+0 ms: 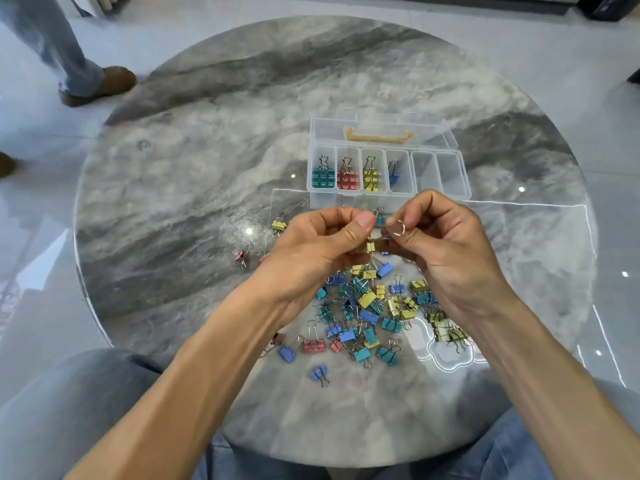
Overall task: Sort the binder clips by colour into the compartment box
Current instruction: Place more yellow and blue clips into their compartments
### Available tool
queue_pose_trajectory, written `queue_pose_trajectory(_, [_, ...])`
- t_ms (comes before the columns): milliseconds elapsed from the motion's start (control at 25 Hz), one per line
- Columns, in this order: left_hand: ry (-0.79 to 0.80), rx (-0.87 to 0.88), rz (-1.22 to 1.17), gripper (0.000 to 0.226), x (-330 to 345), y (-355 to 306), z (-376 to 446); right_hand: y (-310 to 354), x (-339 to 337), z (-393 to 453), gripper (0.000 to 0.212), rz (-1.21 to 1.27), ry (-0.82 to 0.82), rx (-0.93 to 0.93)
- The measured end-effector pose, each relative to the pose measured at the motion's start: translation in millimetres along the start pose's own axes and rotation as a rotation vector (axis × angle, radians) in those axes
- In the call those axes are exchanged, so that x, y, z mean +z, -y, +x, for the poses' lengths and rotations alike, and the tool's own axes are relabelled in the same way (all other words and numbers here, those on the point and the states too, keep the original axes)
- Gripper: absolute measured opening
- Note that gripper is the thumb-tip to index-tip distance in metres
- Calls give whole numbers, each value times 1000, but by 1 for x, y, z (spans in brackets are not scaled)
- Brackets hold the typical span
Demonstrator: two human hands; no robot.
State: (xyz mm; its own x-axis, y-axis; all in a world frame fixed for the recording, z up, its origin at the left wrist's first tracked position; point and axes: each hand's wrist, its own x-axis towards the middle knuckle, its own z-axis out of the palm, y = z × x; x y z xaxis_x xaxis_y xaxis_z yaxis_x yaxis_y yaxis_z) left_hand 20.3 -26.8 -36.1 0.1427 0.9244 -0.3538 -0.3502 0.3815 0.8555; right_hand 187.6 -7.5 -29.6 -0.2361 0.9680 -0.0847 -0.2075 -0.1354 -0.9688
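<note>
left hand (323,237) and right hand (437,233) both pinch tangled yellow clips (370,244) above the pile (367,313) | compartment box (388,171) just beyond, far-centre of tabletop (194,174) | stray clips left; standing person's shoe (104,85) far left | hands hide the grip and some clips

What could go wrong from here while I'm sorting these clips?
1. Both hands, left and right, pinch a yellow clip above the pile; if it slips it could fall back in and get lost.
2. The box sits just beyond the hands, so a knuckle might nudge it.
3. Stray clips lie to the left and could be missed.
</note>
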Motion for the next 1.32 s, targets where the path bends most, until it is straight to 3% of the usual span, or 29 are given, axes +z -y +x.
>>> queue_pose_trajectory(80, [-62, 70, 169, 20, 2, 1, 1, 1, -1, 0, 25, -101, -42, -30])
queue_pose_trajectory(200, [-178, 149, 221, 8, 3, 4, 0, 1, -2, -1, 6, -60, -68, 50])
queue_pose_trajectory(320, [-244, 188, 264, 12, 3, 8, -1, -1, -5, -3, 18, -128, -37, 147])
queue_pose_trajectory(480, [-266, 241, 415, 16, 3, 14, -1, -4, -4, -3, 7, -349, -39, 134])
queue_pose_trajectory(680, [-331, 269, 372, 15, 8, 7, -2, -1, -4, -3, 11, -264, -13, 132])
queue_pose_trajectory(800, [-322, 214, 274, 17, 7, 0, -4, 12, -6, 6, 11, -286, -147, 77])
queue_pose_trajectory(880, [-368, 186, 222, 17, 3, -5, -5, 24, -14, 29, 5, -410, -242, -4])
queue_pose_trajectory(960, [-420, 194, 260, 18, 1, -10, -5, 31, -21, 59, 3, -598, -223, -82])
queue_pose_trajectory(1120, [-417, 208, 243, 18, 2, -18, -8, 21, -23, 94, 6, -1183, -18, -203])
queue_pose_trajectory(1320, [-449, 236, 115, 13, -12, -34, -10, 32, -18, 111, 10, -1449, 166, -245])
